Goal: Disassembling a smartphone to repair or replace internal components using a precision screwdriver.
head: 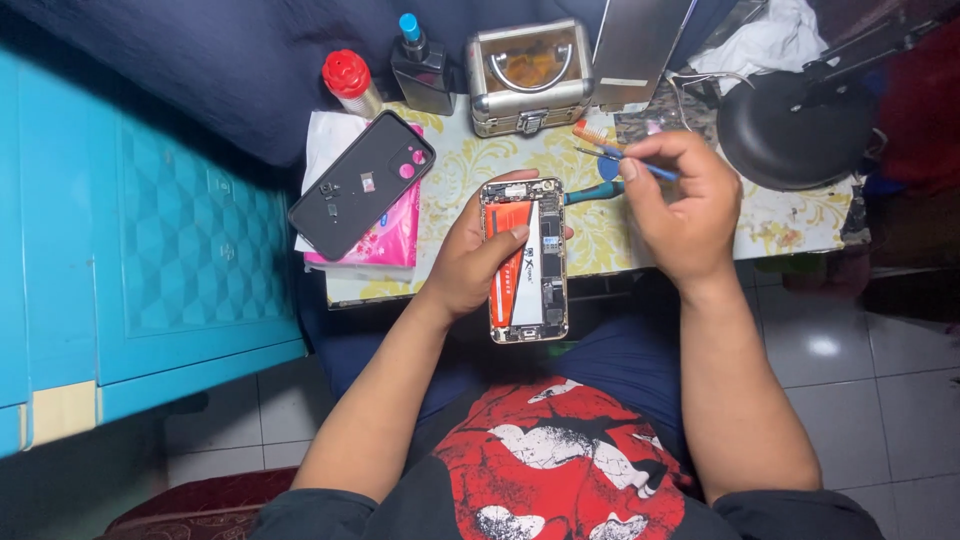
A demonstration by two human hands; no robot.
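Held over the lap, the opened phone lies in the left hand, its back already off and battery exposed. Right hand pinches a thin blue tool above the table; the inside work looks unfinished.

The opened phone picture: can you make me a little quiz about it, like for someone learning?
1. True or false: the left hand holds the opened phone with its insides showing.
2. What does the right hand pinch? A) a thin blue tool B) a spoon C) a key
3. Fill in: the black phone back cover lies on a ____ packet on the table.

Key: 1 true. 2 A. 3 pink.
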